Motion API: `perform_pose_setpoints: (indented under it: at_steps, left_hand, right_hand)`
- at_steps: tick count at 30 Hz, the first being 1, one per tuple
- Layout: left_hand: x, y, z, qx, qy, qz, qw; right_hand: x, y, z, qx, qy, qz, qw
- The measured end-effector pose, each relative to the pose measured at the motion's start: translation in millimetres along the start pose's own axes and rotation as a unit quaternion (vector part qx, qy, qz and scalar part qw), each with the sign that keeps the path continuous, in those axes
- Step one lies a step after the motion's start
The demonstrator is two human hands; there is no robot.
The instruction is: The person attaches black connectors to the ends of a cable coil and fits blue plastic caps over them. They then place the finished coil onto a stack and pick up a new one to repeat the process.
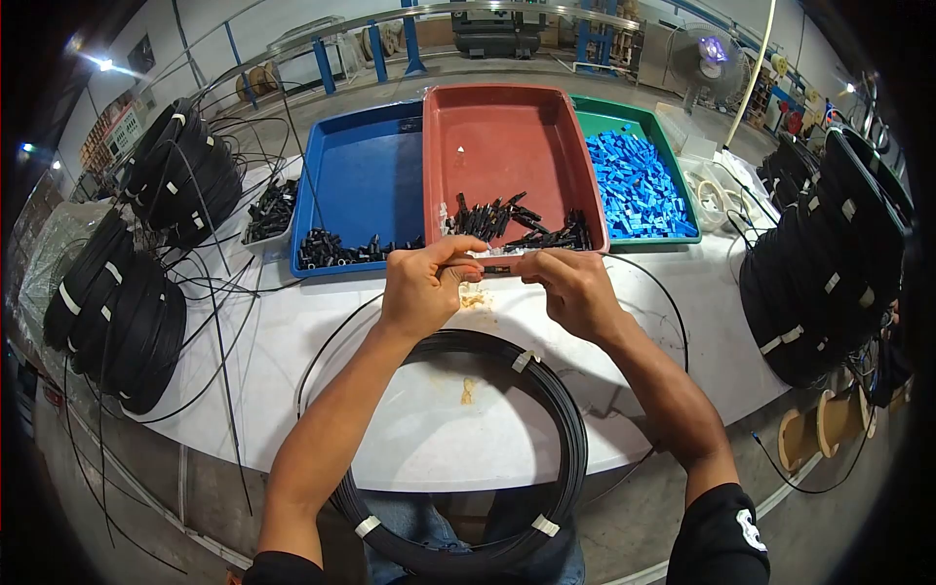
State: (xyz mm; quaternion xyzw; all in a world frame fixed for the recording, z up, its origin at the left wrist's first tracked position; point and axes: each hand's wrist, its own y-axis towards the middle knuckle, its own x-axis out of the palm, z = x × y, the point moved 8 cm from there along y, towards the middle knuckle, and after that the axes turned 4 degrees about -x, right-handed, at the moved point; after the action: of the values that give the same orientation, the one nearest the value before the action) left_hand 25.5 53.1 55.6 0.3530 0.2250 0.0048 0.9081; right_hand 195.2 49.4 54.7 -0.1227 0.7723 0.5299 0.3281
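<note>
Over the near edge of the red tray, my left hand point(427, 289) and my right hand point(571, 290) face each other, both closed in a pinch. A small dark connector piece point(498, 269) spans the space between their fingertips; its detail is too small to make out. From below my hands, a black cable coil point(573, 429) bound with white tape rests partly on the table and partly over my lap. Thin black cable point(673, 302) curves up from the coil's right towards my right hand. Another strand point(322, 353) rises towards my left hand. The fingers hide where they end.
A blue tray point(366, 166) holds small black parts, the red tray point(502, 127) longer black pieces, and a green tray point(687, 200) blue pieces point(639, 185). Large cable coils stand left point(146, 322) and right point(824, 283) on the white table point(429, 439).
</note>
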Motion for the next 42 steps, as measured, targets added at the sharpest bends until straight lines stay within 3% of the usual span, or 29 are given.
perform_pose_setpoints:
  at_steps: [4,9,11,13,14,16,19,20,23,25,26,27,29,35,39,41,42]
  left_hand:
    - [2,-1,5,0.021,0.04,0.003,0.999]
    - [-3,-4,14,0.039,0.091,0.064,0.993]
    - [-1,-6,9,0.036,0.096,0.067,0.992]
    - [0,-8,6,0.034,0.1,0.069,0.992]
    - [0,-9,9,0.058,0.112,0.072,0.989]
    - [0,-9,12,0.085,0.119,0.077,0.986]
    - [1,-7,9,0.08,0.091,0.044,0.992]
    - [3,-6,4,0.065,0.067,0.028,0.995]
    - [5,-3,-6,0.027,0.016,0.001,1.0]
    - [7,0,-25,-0.066,-0.05,-0.022,0.996]
    - [10,-3,-35,-0.129,-0.032,-0.097,0.986]
    - [8,-1,-34,-0.13,-0.036,-0.099,0.986]
    - [6,2,-20,-0.041,-0.02,-0.093,0.995]
    - [-2,25,-16,-0.041,-0.004,0.004,0.999]
    - [27,64,-1,-0.047,-0.008,-0.08,0.996]
    - [55,82,12,0.038,0.107,-0.164,0.98]
    - [69,91,11,0.074,0.102,-0.162,0.979]
  right_hand:
    - [1,-1,-6,-0.05,-0.051,-0.006,0.997]
    - [0,-2,-19,-0.08,-0.088,0.059,0.991]
    - [4,-3,-21,-0.064,-0.092,0.026,0.993]
    - [11,-7,1,0.076,0.061,0.045,0.994]
    - [14,-6,0,0.077,0.059,0.045,0.994]
    - [21,-10,15,0.172,0.169,0.049,0.969]
    - [19,-9,15,0.119,0.105,0.02,0.987]
    - [22,-9,18,0.068,0.089,0.004,0.994]
    - [23,-6,17,0.062,0.082,-0.005,0.995]
    - [23,-9,8,-0.019,0.032,0.0,0.999]
    - [28,-11,9,-0.013,0.012,-0.022,1.0]
    - [34,-13,12,-0.008,-0.007,-0.045,0.999]
    - [43,-19,17,-0.023,-0.02,-0.058,0.998]
    - [58,-21,21,-0.003,-0.029,-0.159,0.987]
    - [66,-25,22,-0.017,-0.013,-0.139,0.99]
    - [67,-25,22,-0.029,0.001,-0.12,0.992]
    - [71,-27,27,-0.017,0.0,-0.14,0.99]
